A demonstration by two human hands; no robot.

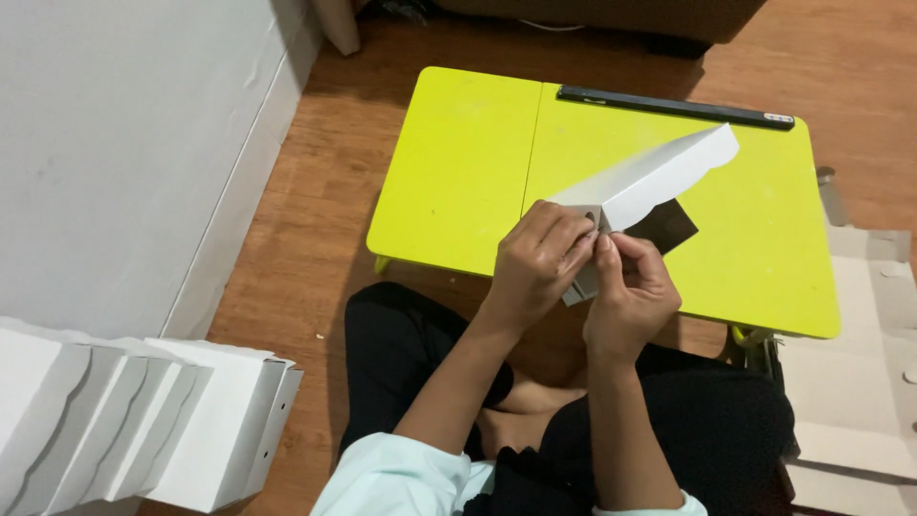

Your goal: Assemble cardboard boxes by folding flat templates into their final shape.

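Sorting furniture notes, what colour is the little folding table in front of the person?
Bright yellow-green table, clearest in the head view.

Reddish-brown wooden plank floor (315, 191) is running under everything. Plain white wall (115, 143) is taking up the left side. Low lime-green folding table (458, 162) is sitting centre, slightly far. Dark brown furniture base (611, 14) is showing at the far edge. Lighting is looking even, indoor.
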